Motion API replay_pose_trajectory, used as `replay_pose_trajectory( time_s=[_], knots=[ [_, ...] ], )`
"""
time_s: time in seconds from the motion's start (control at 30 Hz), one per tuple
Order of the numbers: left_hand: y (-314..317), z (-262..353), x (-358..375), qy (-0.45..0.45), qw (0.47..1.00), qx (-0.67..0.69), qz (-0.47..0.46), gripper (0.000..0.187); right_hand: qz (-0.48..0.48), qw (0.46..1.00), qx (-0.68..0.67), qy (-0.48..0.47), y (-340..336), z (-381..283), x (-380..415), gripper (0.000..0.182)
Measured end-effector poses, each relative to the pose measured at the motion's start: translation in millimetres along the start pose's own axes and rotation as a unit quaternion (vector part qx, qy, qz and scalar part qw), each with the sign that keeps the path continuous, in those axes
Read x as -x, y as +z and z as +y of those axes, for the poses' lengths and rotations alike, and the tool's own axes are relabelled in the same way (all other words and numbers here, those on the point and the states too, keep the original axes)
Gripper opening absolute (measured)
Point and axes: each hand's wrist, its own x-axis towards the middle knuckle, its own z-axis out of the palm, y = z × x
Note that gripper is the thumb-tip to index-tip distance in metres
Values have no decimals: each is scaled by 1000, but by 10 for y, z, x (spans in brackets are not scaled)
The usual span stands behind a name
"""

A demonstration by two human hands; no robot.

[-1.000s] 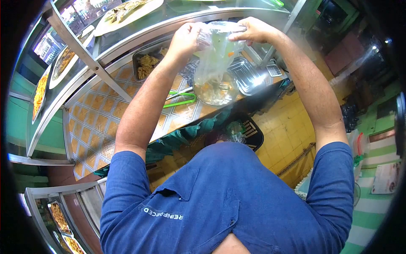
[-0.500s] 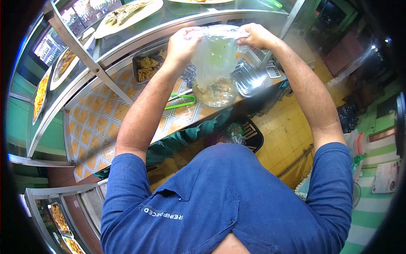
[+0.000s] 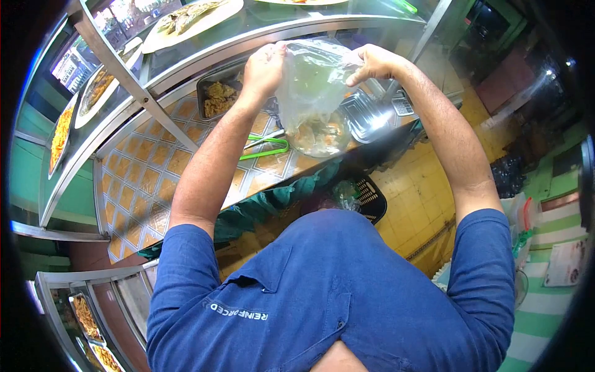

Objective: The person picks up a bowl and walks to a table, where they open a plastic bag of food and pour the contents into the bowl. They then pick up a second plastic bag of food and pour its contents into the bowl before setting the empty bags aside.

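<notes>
A clear plastic bag (image 3: 313, 80) hangs upright between my hands, its lower part bulging with pale broth and pieces of food over the counter. My left hand (image 3: 264, 69) is closed on the bag's top left edge. At the top right edge, my right hand (image 3: 372, 64) pinches the plastic between thumb and fingers. Green-handled tongs (image 3: 266, 147) lie on the tiled counter (image 3: 145, 161) left of the bag's bottom. Right of it sits a clear plastic container (image 3: 367, 118).
A metal tray of brown food (image 3: 218, 99) stands behind my left forearm. Plates of food, one with fish (image 3: 186, 20), rest on the glass display case. A calculator (image 3: 401, 104) lies at the counter's right end. Below is a black basket (image 3: 372, 199).
The bag's mouth has slackened and tilted on the right, where my right hand has shifted its hold slightly lower. My left hand still grips its side.
</notes>
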Motion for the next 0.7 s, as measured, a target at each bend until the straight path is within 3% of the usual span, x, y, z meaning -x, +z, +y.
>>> replay_pose_trajectory(
  time_s=[0.1,0.2,0.3,0.4,0.5,0.63,0.7],
  knots=[
    [-26,-67,-1,7,1000,-18,-6,34,-28,998,53,-4,25,-41,67,56],
    [-89,-198,-84,-19,999,-37,-23,37,31,994,90,-57,97,87,20,48],
    [-205,-156,-90,-5,994,-90,-60,34,36,999,9,-17,115,98,-28,33],
    [-288,-188,-81,4,995,-53,-84,33,70,997,-20,-2,139,120,-45,28],
    [-255,-173,-23,69,988,-131,-36,32,73,997,-37,2,134,135,-86,28],
    [-243,-16,100,22,996,-86,-29,30,58,998,-16,-2,121,47,-52,29],
    [-247,-9,85,13,998,-66,-11,31,55,996,32,-57,123,25,-26,30]
  ],
)
